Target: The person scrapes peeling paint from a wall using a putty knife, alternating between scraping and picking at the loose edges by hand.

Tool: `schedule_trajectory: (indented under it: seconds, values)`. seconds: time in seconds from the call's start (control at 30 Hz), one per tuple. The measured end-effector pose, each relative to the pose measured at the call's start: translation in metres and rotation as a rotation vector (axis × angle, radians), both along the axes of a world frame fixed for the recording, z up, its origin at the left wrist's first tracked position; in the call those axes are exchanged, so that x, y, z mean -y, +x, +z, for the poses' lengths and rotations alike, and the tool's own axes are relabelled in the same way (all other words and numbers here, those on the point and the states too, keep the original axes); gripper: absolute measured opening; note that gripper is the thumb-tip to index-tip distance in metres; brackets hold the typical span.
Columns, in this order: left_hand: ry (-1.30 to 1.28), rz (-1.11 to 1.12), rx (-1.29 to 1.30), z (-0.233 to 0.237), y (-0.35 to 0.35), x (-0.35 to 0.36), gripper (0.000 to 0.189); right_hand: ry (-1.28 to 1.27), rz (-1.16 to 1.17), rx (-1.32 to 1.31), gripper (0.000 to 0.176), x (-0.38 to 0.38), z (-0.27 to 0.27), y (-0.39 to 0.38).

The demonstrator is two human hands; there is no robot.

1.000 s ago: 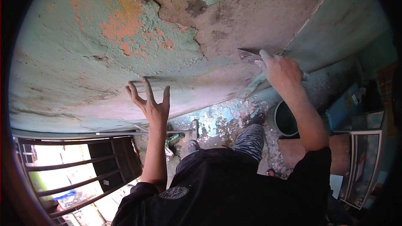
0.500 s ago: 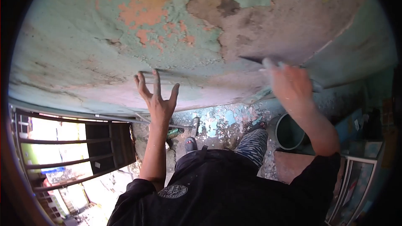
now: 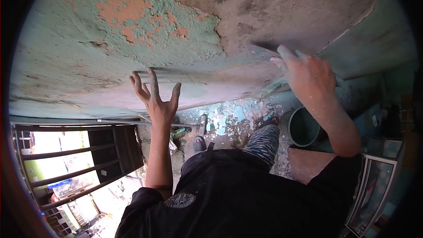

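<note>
A wall [image 3: 88, 53] with peeling green paint, orange patches and bare brown plaster fills the upper view. My right hand [image 3: 306, 77] grips a metal scraper [image 3: 266, 47], its blade flat against the bare plaster near the wall's corner. Fingers spread, my left hand [image 3: 155, 97] rests with its fingertips on the green paint low on the wall and holds nothing.
Paint flakes litter the floor [image 3: 229, 123] by my feet. A dark bucket [image 3: 303, 128] stands at the right, next to a framed cabinet [image 3: 374, 185]. A barred metal gate [image 3: 75, 167] is at the lower left, daylight behind it. A hammer-like tool [image 3: 203, 125] lies on the floor.
My right hand and the scraper have shifted slightly along the plaster edge. The left hand stays on the wall. My head has moved a little.
</note>
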State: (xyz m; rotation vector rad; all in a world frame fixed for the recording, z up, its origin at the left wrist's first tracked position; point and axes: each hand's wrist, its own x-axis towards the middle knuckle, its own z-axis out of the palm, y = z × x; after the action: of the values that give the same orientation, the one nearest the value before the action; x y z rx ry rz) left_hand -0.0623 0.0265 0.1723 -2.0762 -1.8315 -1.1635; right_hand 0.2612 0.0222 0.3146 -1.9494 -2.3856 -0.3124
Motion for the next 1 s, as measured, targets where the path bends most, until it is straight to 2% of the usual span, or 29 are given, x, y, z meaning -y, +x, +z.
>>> schedule_trajectory:
  seconds: [0.07, 0.17, 0.53, 0.67, 0.73, 0.83, 0.87, 1.0]
  values:
    - [-0.022, -0.006, 0.025, 0.004, 0.002, 0.0, 0.084, -0.014, -0.015, -0.012, 0.033, -0.002, -0.001, 0.0]
    - [-0.037, -0.008, 0.019, 0.005, 0.0, 0.004, 0.085, 0.094, 0.019, -0.027, 0.027, -0.004, -0.006, 0.006]
    - [-0.039, 0.001, -0.027, 0.005, 0.002, 0.002, 0.091, 0.204, -0.072, -0.204, 0.04, 0.0, -0.029, 0.009]
    - [-0.022, -0.006, -0.022, 0.004, 0.003, 0.001, 0.092, 0.187, -0.074, -0.275, 0.043, 0.003, -0.04, 0.01]
    - [-0.022, -0.007, -0.028, 0.003, 0.0, 0.002, 0.092, 0.176, -0.173, -0.254, 0.043, 0.003, -0.036, 0.01]
    - [-0.016, -0.029, 0.012, 0.003, 0.003, 0.0, 0.091, 0.192, -0.103, -0.299, 0.043, 0.004, -0.052, 0.0]
    - [-0.006, -0.039, 0.012, 0.002, 0.003, -0.001, 0.091, 0.097, -0.162, -0.319, 0.045, 0.006, -0.046, -0.001]
    - [-0.036, -0.042, 0.018, 0.003, -0.004, 0.001, 0.091, 0.16, -0.218, -0.379, 0.049, 0.008, -0.052, 0.005]
